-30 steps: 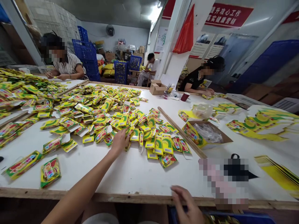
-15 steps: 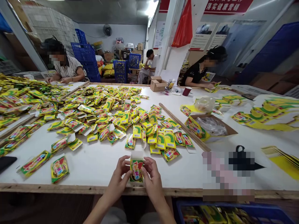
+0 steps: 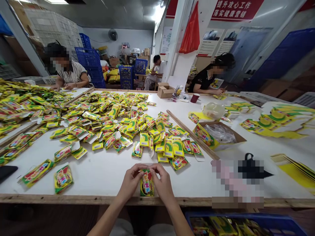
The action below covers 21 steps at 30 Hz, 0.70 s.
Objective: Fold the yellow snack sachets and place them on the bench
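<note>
A small yellow-and-green printed carton stands at the table's near edge, its colourful lettered face toward me. My left hand grips its left side, and my right hand has hold of the right side. Thumbs and fingertips of both hands meet at the carton's top edge, where the pale flap is mostly hidden behind the fingers. Farther up the table lies a heap of similar cartons, some with white flaps sticking out. One separate carton rests flat to the left of my hands.
A wooden strip divides the white tabletop. Right of it sits an open box with clear plastic bags, near flat printed sheets. A blue crate holds cartons below the edge. Two people work across the table; another sits behind.
The upright white flap on the carton has gone down behind my fingers. Both hands have shifted from the carton's sides up to its top edge.
</note>
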Tool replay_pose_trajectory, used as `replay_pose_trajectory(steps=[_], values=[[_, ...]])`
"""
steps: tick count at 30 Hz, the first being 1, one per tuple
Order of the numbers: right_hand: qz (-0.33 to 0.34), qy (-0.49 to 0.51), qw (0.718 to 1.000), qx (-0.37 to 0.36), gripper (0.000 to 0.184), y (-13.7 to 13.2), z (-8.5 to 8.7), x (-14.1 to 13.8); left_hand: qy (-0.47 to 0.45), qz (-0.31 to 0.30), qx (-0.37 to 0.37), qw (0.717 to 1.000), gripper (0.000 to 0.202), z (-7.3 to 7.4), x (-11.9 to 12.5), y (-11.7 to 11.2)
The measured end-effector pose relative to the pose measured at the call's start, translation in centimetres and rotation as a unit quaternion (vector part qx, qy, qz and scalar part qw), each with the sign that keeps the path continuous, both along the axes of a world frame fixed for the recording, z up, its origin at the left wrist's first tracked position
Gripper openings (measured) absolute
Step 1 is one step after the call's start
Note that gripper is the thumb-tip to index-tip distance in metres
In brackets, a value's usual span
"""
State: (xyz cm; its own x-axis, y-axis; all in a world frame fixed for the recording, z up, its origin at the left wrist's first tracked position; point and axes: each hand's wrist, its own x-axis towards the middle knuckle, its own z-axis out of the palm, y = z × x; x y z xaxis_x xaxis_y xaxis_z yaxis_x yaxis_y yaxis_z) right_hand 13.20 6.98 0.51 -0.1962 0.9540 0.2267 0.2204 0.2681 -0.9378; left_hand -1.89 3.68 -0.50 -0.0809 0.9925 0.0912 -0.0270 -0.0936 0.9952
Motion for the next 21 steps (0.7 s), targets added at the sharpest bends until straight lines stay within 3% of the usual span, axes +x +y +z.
replay_pose_trajectory(steps=[3, 8, 15, 21], values=[[-0.010, 0.045, 0.999, -0.007, 0.025, -0.2, -0.5, 0.2, -0.051, 0.013, 0.011, 0.999, 0.028, 0.0, 0.5, 0.1], [0.042, 0.024, 0.999, 0.024, 0.018, -0.6, 0.4, 0.6, 0.018, 0.036, 0.006, 0.999, 0.021, 0.6, 1.0, -0.7], [0.000, 0.005, 1.000, 0.020, 0.020, -0.1, 1.3, 0.0, 0.005, 0.085, -0.024, 0.996, 0.021, 0.8, 1.4, -0.5], [-0.001, -0.014, 1.000, 0.010, 0.021, 0.8, 1.3, -0.1, -0.045, 0.084, -0.043, 0.994, 0.020, 0.6, 1.2, 0.6]])
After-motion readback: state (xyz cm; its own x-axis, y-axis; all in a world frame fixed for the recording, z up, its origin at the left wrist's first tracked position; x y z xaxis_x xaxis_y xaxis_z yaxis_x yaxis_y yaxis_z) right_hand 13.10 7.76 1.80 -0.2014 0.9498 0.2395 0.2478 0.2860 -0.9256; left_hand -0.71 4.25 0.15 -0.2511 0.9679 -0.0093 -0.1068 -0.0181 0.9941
